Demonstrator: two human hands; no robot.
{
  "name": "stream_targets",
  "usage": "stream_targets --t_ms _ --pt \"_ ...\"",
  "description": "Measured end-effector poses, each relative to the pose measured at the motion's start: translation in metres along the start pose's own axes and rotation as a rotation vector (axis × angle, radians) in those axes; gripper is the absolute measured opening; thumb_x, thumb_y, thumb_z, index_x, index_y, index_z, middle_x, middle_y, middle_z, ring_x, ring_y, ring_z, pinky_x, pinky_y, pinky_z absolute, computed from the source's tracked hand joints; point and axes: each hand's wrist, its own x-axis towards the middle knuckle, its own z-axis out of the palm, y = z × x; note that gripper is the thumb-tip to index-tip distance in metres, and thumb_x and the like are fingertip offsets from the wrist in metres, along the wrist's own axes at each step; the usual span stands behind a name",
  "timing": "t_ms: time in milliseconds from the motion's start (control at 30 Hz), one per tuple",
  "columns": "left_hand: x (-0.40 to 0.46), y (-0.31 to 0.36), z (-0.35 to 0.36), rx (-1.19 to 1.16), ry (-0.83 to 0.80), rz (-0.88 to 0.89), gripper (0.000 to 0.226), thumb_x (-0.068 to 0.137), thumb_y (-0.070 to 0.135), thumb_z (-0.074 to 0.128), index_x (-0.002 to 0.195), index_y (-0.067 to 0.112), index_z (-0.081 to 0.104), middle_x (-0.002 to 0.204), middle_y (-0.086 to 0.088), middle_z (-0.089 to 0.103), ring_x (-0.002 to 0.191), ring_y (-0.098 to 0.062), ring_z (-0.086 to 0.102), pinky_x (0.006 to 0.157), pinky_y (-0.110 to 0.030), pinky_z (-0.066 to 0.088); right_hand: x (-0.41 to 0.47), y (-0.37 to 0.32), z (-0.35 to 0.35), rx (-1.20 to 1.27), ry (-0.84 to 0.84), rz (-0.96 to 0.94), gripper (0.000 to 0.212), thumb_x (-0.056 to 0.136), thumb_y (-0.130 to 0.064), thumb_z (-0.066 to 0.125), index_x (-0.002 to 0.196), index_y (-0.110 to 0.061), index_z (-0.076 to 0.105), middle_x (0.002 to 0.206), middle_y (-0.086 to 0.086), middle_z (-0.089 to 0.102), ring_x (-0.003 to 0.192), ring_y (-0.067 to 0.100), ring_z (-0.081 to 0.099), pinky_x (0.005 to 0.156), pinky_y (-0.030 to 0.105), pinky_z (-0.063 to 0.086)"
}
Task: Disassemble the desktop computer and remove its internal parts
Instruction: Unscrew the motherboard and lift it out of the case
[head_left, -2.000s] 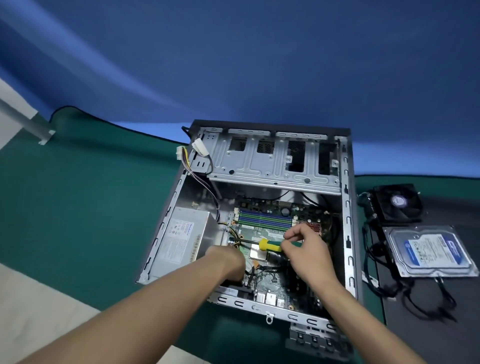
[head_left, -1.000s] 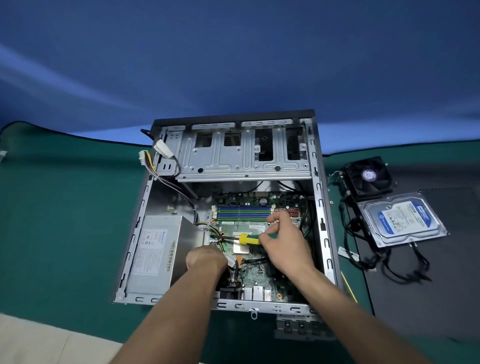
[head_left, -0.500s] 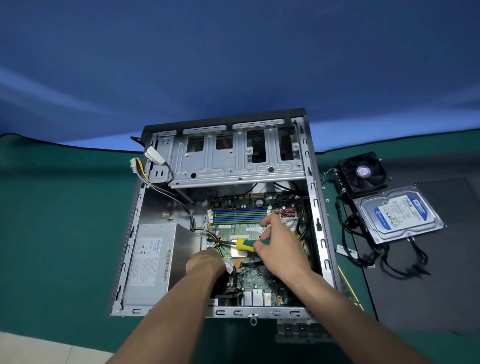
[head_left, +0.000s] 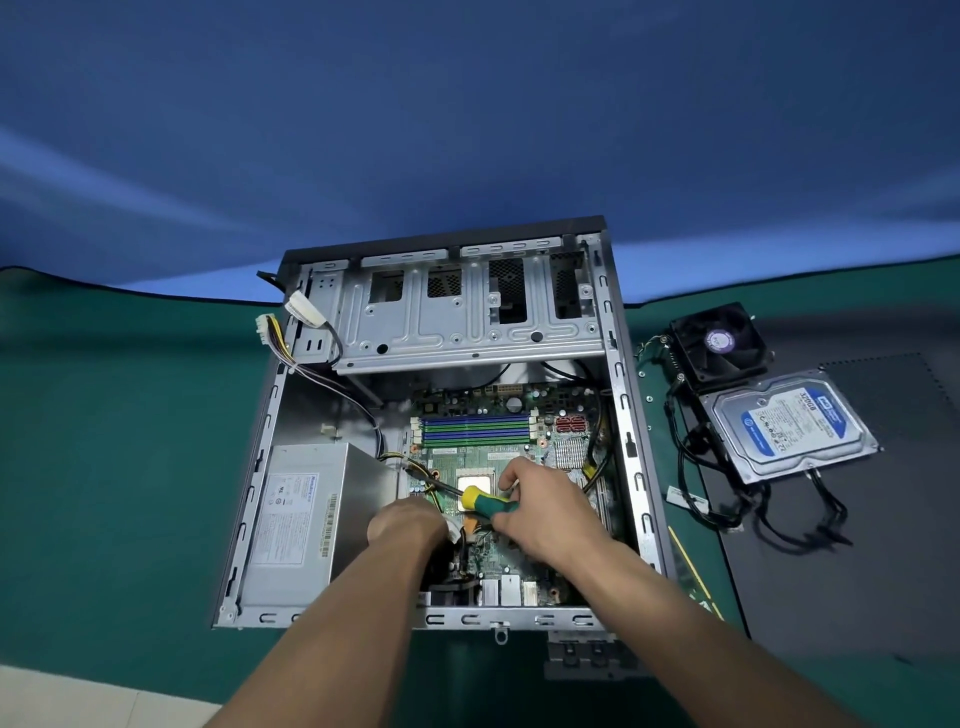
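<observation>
An open desktop case (head_left: 631, 447) lies flat on a green mat. Inside are a green motherboard (head_left: 483, 400), a silver power supply (head_left: 296, 525) at the left and an empty drive cage (head_left: 467, 322) at the far end. My right hand (head_left: 545, 509) grips a screwdriver (head_left: 485, 500) with a yellow and green handle, its shaft pointing left across the board. My left hand (head_left: 410, 525) is curled low beside the power supply, holding a white cable connector (head_left: 453, 531); its fingers are mostly hidden.
Right of the case, a black cooler fan (head_left: 719, 343) and a hard drive (head_left: 789, 426) with black cables lie on a dark panel (head_left: 857, 571). Loose white power connectors (head_left: 304, 309) hang over the case's far left corner. A blue backdrop rises behind.
The view has shifted, so the case sits further left in frame. Both hands stay over the board's near left area; the screwdriver keeps its place.
</observation>
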Motion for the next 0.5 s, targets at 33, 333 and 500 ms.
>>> stream_targets --t_ms 33,333,500 --pt "0.000 0.000 0.000 0.001 0.001 -0.001 0.033 0.089 0.015 0.058 0.121 0.009 0.057 0.127 -0.004 0.057 0.113 -0.019 0.055 0.090 -0.028 0.045 0.001 0.000 0.000 0.000 0.001 0.003 0.031 0.084 -0.022 0.069 0.111 -0.020 0.055 0.087 -0.008 0.052 0.056 0.001 0.050 0.040 0.013 0.029" --pt "-0.001 -0.005 -0.003 -0.033 0.026 0.060 0.026 0.091 0.008 0.049 0.116 0.004 0.059 0.123 -0.009 0.059 0.111 -0.022 0.057 0.091 -0.028 0.046 0.002 0.000 0.002 -0.117 -0.038 0.021 0.027 0.083 -0.024 0.069 0.108 -0.017 0.059 0.093 -0.002 0.058 0.079 0.015 0.056 0.058 0.024 0.039" --pt "-0.017 -0.011 -0.018 -0.034 0.118 0.148 0.025 0.091 0.004 0.045 0.110 0.002 0.061 0.115 -0.011 0.062 0.102 -0.025 0.062 0.078 -0.029 0.050 0.003 -0.002 0.002 -0.285 -0.123 0.042 0.024 0.082 -0.035 0.069 0.080 -0.015 0.056 0.075 -0.003 0.053 0.067 0.014 0.051 0.056 0.023 0.036"
